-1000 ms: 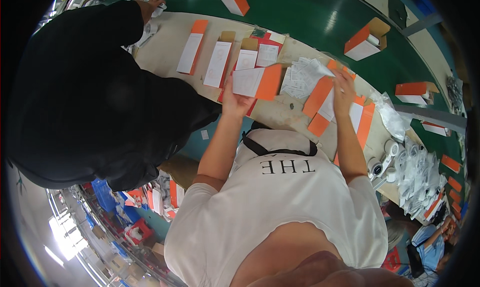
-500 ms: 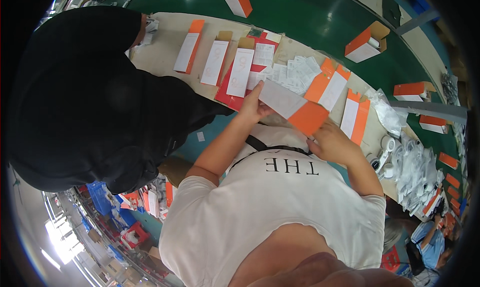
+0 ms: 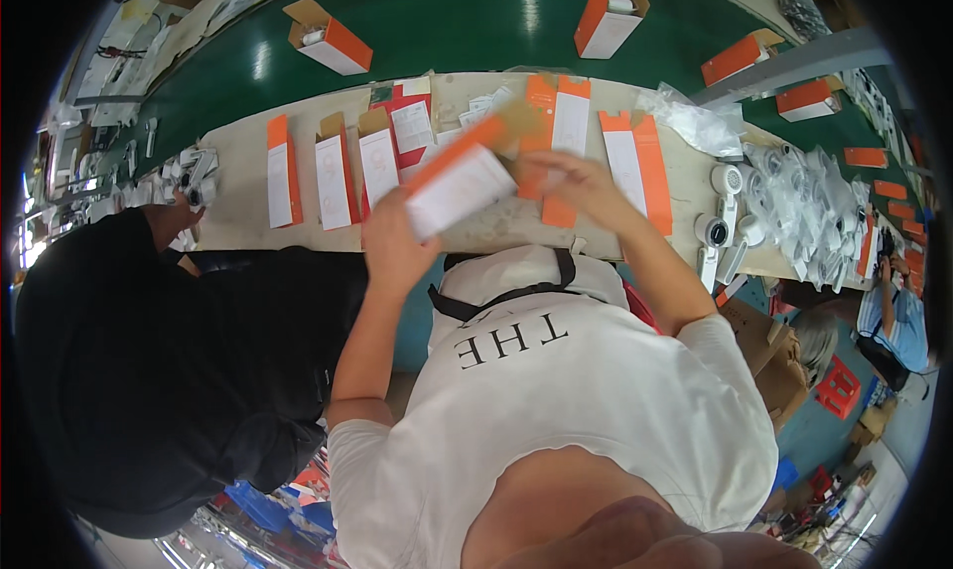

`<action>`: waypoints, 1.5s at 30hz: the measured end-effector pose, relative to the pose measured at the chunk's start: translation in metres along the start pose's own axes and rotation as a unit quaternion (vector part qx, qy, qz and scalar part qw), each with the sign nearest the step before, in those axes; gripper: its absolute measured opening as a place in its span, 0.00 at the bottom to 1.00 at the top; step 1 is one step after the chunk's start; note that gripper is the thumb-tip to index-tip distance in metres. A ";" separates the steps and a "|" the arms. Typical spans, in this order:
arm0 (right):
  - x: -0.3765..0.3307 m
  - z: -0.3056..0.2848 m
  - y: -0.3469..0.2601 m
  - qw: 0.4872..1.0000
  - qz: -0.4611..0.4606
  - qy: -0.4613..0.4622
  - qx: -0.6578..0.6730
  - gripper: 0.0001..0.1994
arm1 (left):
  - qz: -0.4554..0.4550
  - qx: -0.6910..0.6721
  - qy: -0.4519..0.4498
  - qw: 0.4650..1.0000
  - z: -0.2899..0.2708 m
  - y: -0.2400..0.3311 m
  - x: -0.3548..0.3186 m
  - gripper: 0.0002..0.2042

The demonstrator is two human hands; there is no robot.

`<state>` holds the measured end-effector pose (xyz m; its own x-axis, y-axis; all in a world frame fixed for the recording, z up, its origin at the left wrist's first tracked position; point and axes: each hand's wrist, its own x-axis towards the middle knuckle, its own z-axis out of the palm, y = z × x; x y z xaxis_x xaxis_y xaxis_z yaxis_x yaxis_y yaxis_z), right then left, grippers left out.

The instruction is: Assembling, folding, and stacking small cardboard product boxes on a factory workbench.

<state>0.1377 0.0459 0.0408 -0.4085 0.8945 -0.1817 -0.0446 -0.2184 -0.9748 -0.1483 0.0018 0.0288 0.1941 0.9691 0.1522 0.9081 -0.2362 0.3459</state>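
Carton (image 3: pixel 463 192) white-faced, orange-sided, blurred at far end, tilted in left hand (image 3: pixel 396 241)

Held box (image 3: pixel 462 194) orange, white; conveyor belt (image 3: pixel 467 28) green.

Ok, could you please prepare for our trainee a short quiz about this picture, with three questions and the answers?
1. Which hand of the white-shirted person grips the held box?
2. True or false: the clear bags lie to the right of this box.
3. What colour is the surface beyond the table?
a) blue
b) green
c) red

Key: 1. The left hand. 2. True. 3. b) green.
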 end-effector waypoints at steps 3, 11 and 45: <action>-0.009 -0.111 0.096 0.841 -0.046 0.395 -0.366 0.18 | -0.303 0.034 0.039 0.952 -0.011 -0.047 0.014 0.33; -0.046 -0.157 0.118 0.822 0.212 0.356 -0.391 0.23 | -0.186 0.117 0.168 0.961 0.011 -0.065 0.041 0.31; -0.089 0.028 0.011 0.971 -0.079 0.113 0.197 0.35 | -0.021 -0.567 -0.167 0.806 0.047 0.120 0.046 0.24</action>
<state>0.1483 -0.0472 0.0502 -0.1603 0.9819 -0.1005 -0.4542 -0.1637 -0.8757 -0.0129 0.0209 0.0342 0.4343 0.8977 -0.0738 0.0296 0.0677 0.9973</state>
